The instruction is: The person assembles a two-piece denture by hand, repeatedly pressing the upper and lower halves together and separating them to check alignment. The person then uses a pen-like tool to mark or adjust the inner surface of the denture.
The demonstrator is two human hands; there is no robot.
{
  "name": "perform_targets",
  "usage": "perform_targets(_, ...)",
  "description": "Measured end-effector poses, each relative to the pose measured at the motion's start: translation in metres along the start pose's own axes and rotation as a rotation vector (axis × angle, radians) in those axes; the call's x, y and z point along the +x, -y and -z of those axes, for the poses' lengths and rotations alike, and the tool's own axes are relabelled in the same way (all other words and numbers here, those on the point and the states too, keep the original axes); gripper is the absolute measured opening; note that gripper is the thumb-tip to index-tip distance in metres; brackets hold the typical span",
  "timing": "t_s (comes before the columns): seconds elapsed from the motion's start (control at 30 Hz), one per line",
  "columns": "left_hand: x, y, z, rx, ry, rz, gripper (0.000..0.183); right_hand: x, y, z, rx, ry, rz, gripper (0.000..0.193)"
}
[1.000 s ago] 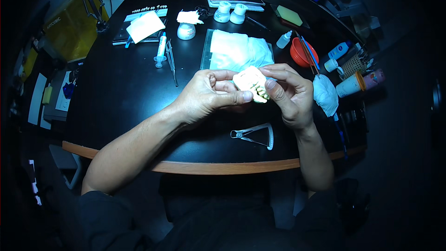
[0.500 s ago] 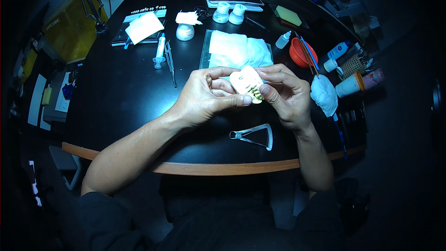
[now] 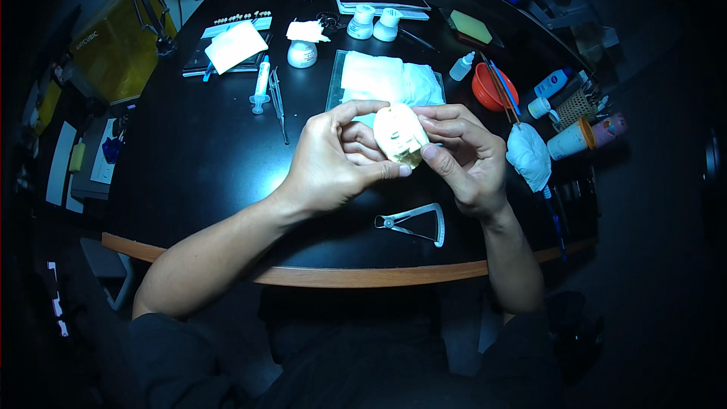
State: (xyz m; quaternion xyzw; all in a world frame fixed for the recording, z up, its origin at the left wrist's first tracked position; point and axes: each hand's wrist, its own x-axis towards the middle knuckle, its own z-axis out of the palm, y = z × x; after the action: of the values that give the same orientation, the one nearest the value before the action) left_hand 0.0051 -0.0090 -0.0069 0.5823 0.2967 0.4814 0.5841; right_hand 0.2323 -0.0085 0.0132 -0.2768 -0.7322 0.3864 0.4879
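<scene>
A cream-coloured dental cast (image 3: 397, 130) is held up over the black desk, brightly lit, with notches on its surface. My left hand (image 3: 327, 153) grips it from the left, index finger at the top edge and thumb below. On the other side my right hand (image 3: 475, 157) pinches the cast's right edge between thumb and fingers. Glare washes out some detail of the cast. Nearer the front edge lies a metal dental caliper (image 3: 388, 222), apart from both hands. Behind the cast, white tissue (image 3: 375, 79) rests on a glass slab (image 3: 338, 68).
Left of centre lie a syringe (image 3: 261, 85) and metal tweezers (image 3: 279, 106). White jars (image 3: 301, 54) stand farther back. To the right are an orange-red bowl (image 3: 487, 89) with brushes, a small dropper bottle (image 3: 461, 67) and a white cloth bundle (image 3: 528, 156). Wooden edging (image 3: 363, 276) borders the desk.
The cast has been turned and tilted in my fingers, so its notched side shows less and its broad pale face more. Both hands have stayed nearly in place.
</scene>
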Motion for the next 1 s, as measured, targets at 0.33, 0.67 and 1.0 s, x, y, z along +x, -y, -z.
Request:
perform_targets(0.33, 0.001, 0.010, -0.001, 0.427, -0.130, -0.498, 0.064, 0.000, -0.001, 0.002, -0.036, 0.048, 0.135, 0.029)
perform_targets(0.67, 0.000, 0.012, 0.001, 0.507, -0.124, -0.600, 0.059, -0.002, -0.005, 0.001, 0.043, 0.044, 0.144, 0.029)
perform_targets(1.0, 0.002, 0.013, 0.002, 0.530, -0.118, -0.691, 0.058, 0.001, -0.007, 0.001, 0.062, 0.070, 0.199, 0.024)
